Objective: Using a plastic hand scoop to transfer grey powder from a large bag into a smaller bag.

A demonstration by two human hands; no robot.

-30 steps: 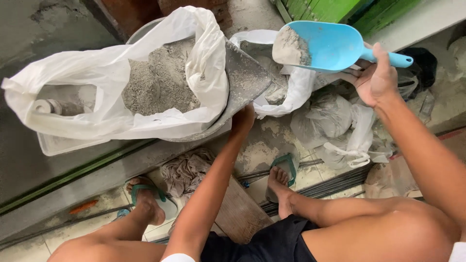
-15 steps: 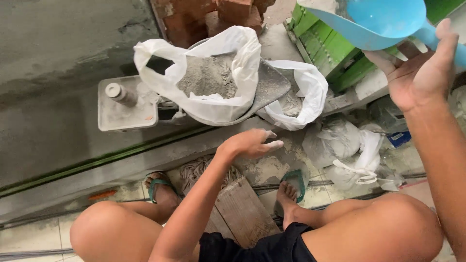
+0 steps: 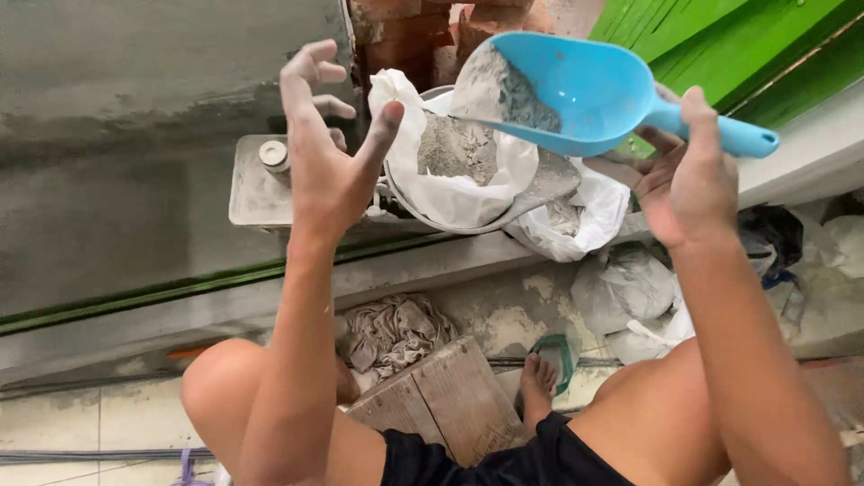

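A light blue plastic scoop (image 3: 576, 90) is held by its handle in the right hand (image 3: 688, 180), whose grip is wrapped closed around the handle, thumb over the top. The scoop is raised on the far right of the scene, and grey powder (image 3: 495, 81) is heaped at its front lip. It is held just above a white plastic bag (image 3: 450, 189), which is open at the top and holds more of the same grey powder. The bag is seated in a round metal bowl (image 3: 540, 193), only the rim and part of the wall of which can be seen.

The left hand (image 3: 324, 153) is raised to the left of the bag with its grip spread wide, fingers splayed and curled; nothing is held, and the thumb tip lies close to the bag's rim, though contact cannot be judged. Behind that hand a dusty grey square platform (image 3: 252, 193) is seen, with a small round cap (image 3: 274, 155) on it.

To the right of the bowl a second white bag (image 3: 585, 216) is slumped, and crumpled clear plastic bags (image 3: 630, 297) lie lower on the floor. Nearer, a grey rag (image 3: 391, 328) and a wooden block (image 3: 445, 396) lie on the floor between the knees. Green boards (image 3: 720, 45) are seen at the far right and red bricks (image 3: 405, 36) at the far middle.
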